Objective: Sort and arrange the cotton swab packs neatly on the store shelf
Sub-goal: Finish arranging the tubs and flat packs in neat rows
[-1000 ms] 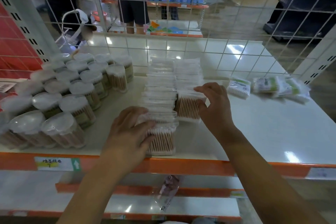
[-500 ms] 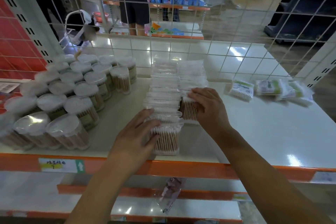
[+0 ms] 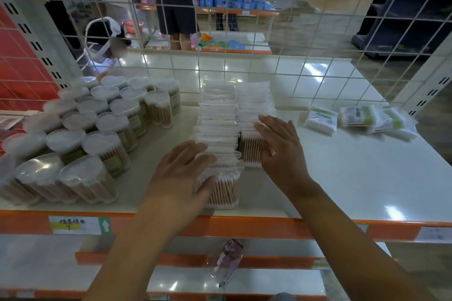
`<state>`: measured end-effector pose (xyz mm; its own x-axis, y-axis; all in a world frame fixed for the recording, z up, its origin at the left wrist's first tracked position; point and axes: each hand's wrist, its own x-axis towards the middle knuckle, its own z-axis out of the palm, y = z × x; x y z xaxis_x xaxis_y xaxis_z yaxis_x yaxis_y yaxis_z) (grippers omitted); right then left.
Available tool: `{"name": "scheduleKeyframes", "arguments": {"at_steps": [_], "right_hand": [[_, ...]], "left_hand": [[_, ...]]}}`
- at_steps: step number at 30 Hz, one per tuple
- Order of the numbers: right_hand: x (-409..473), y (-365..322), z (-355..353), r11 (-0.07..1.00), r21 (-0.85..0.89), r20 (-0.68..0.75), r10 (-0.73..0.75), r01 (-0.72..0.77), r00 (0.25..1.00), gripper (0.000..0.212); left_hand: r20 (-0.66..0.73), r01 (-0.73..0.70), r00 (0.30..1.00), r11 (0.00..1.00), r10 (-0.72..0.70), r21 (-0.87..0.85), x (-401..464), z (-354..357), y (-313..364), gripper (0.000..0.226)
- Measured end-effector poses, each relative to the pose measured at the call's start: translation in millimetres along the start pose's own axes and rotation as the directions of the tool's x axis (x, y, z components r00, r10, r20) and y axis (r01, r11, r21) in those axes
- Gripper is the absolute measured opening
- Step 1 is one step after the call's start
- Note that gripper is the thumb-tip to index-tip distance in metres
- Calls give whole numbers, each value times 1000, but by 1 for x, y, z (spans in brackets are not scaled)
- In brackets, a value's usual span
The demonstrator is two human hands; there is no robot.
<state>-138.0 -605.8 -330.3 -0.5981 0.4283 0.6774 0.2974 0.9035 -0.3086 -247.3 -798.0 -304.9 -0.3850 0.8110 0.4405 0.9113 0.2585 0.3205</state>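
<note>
Lower centre of the frame: the orange shelf edge [image 3: 269, 226] is running across, carrying a handwritten price label [image 3: 78, 225] at lower left.

Just above it, the left hand [image 3: 182, 173] is lying with fingers straight and spread over the nearest pack of the left row of flat swab packs [image 3: 219, 129], thumb resting against that pack's front face. Nothing is being pinched; it is pressing and steadying. The right hand [image 3: 281, 146] is lying flat, fingers together and extended, against the right side and front of the right row of flat swab packs [image 3: 254, 105], squaring it up. This row is starting further back than the left one, so the fronts are not yet level.

Judgement: the packs appear to be thin clear film over wooden-stemmed swabs, hence light, slippery, easily toppled. Handling is best done by flat palm pressure on the row ends and sides, or by taking single packs at the short edges.

Centre left: round swab tubs [image 3: 97, 129] are standing in a tight cluster.

Right of centre: loose green-labelled swab bags [image 3: 354, 118] are lying unsorted on the white shelf board [image 3: 354, 178].

Upper frame: a wire grid back panel [image 3: 305, 32] is closing off the shelf.
</note>
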Motion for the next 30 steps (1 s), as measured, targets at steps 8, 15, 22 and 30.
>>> {"name": "scheduleKeyframes", "arguments": {"at_steps": [8, 15, 22, 30], "right_hand": [[-6, -3, -26, 995, 92, -29, -46, 48, 999, 37], [-12, 31, -60, 992, 108, -10, -66, 67, 998, 32], [-23, 85, -89, 990, 133, 6, -52, 50, 999, 33], [-35, 145, -118, 984, 176, 14, 9, -12, 1000, 30]], "left_hand": [[-29, -118, 992, 986, 122, 118, 28, 7, 39, 46], [38, -108, 994, 986, 103, 130, 53, 29, 81, 48], [104, -6, 995, 996, -4, 94, 70, 53, 128, 45], [97, -18, 995, 992, 6, 128, 90, 88, 182, 46]]}}
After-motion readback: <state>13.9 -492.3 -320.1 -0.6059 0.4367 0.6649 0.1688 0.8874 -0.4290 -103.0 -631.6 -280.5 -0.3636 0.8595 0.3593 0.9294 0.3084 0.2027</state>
